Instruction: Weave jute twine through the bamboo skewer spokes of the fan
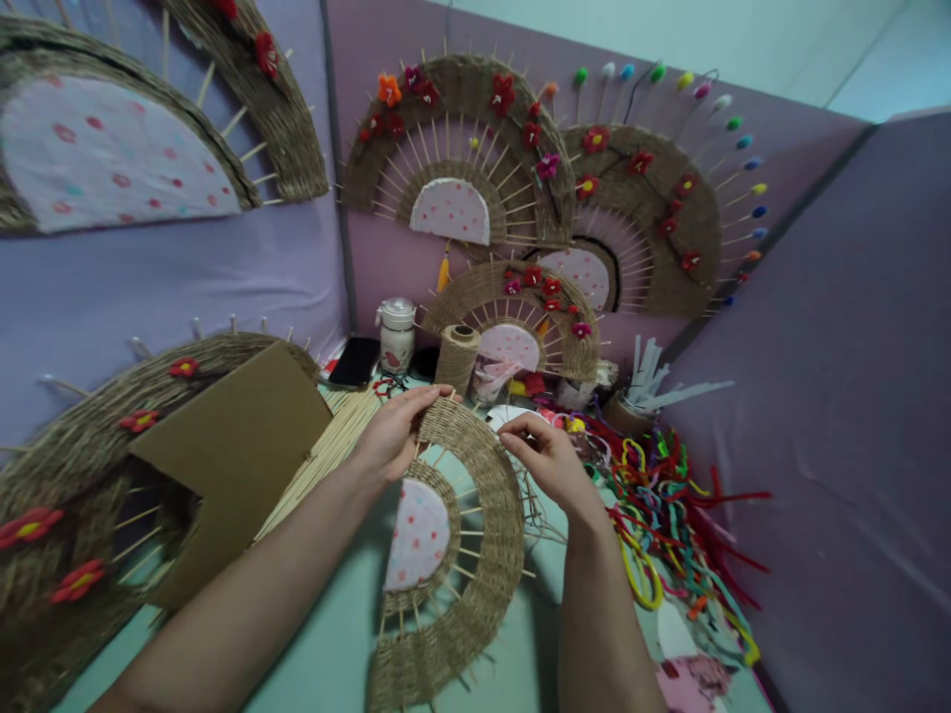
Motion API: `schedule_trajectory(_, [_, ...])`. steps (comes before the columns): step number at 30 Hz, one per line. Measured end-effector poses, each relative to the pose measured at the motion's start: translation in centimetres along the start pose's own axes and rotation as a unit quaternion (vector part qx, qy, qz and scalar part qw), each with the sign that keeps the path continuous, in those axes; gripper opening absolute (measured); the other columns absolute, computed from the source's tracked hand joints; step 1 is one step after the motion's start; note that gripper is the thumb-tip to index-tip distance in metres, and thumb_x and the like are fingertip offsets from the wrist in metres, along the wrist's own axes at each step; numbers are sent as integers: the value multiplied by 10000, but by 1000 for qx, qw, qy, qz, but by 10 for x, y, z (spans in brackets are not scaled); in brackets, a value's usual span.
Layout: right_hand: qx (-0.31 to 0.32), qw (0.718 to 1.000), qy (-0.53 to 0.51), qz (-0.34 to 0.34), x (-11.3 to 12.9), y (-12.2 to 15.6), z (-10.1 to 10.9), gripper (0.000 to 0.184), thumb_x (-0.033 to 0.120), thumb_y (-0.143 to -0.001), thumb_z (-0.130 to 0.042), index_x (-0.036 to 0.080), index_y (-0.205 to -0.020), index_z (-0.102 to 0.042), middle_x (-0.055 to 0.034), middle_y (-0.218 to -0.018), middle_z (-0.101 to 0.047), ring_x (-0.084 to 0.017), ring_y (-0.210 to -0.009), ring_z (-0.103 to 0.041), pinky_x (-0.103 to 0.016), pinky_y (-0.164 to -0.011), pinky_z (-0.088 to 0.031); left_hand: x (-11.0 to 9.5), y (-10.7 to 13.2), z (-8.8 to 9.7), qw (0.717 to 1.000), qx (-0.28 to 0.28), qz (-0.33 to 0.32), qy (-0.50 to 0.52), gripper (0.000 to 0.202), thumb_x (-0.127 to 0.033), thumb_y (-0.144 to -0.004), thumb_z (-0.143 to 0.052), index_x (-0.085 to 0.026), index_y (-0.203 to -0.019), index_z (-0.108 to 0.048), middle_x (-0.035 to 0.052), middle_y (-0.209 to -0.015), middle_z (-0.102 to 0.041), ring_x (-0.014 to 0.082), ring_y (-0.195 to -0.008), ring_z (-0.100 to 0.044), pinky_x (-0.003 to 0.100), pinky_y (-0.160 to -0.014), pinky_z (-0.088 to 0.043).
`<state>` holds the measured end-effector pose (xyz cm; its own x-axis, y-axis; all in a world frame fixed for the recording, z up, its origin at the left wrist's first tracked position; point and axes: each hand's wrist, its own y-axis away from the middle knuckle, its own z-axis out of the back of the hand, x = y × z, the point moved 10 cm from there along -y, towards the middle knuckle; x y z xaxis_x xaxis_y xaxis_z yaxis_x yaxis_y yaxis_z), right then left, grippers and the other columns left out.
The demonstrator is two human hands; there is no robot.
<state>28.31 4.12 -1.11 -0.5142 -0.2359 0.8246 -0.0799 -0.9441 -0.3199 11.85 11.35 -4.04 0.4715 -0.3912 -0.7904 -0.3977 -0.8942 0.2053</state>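
Observation:
Before me a half-round woven twine fan (pixel 503 515) with thin wooden sticks stands tilted on edge. Its small inner half-disc (pixel 418 535) is white fabric with red dots. My left hand (pixel 397 431) grips the fan's upper end, thumb and fingers closed on the woven band. At the band's upper outer edge, my right hand (pixel 542 451) pinches with thumb and forefinger; whatever is between the fingertips is too small to make out. Loose strands of twine (pixel 539 510) hang below that hand.
Finished fans with felt flowers (pixel 501 94) hang on the walls. Cardboard (pixel 230 446) and wooden sticks (pixel 316 460) lie at left. A twine spool (pixel 459 356), a lidded cup (pixel 396 337) and a phone (pixel 355 362) stand behind. Colourful pipe cleaners (pixel 669 535) pile up at right.

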Motion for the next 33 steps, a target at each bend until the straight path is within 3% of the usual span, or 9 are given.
schedule_trajectory(12, [15,994,-95,-55,-12,1,-8,233,409,-797,-604,185,-821,-668,-35,-814,-652,-173,-765,-566,-288,-719,-449,-24,-3,12,998,-9,-52,16,123,-160,-784,-601,-122,-833,-707,85,-842,-726,151,-748,-665,248,-697,-525])
schedule_trajectory(20, [-82,992,-83,-52,-1,2,7,264,399,-762,-633,168,-636,-613,3,-613,-546,-136,-605,-471,-257,-585,-377,-22,3,6,998,-20,-65,-8,117,-177,-799,-596,-130,-857,-686,67,-809,-708,149,-750,-650,241,-675,-513])
schedule_trajectory(24, [-96,991,-68,-60,-2,3,15,260,384,-756,-623,170,-612,-599,6,-590,-525,-131,-590,-445,-255,-570,-366,-2,2,-7,994,67,16,-88,192,-237,-768,-667,-154,-941,-660,74,-885,-700,150,-693,-637,270,-620,-518])
schedule_trajectory(29, [-70,994,-39,-81,-14,2,15,267,393,-748,-616,166,-609,-611,-1,-593,-534,-132,-589,-444,-255,-558,-366,22,10,-12,947,220,135,-190,367,-259,-704,-752,-199,-1041,-621,116,-1072,-684,209,-849,-674,327,-715,-532])
schedule_trajectory(33, [-78,992,-45,-88,-21,1,15,285,418,-731,-620,168,-597,-597,8,-569,-516,-128,-568,-434,-251,-543,-358,30,12,-9,928,267,174,-190,439,-190,-651,-787,-197,-1059,-625,113,-1058,-698,212,-864,-686,316,-741,-530])
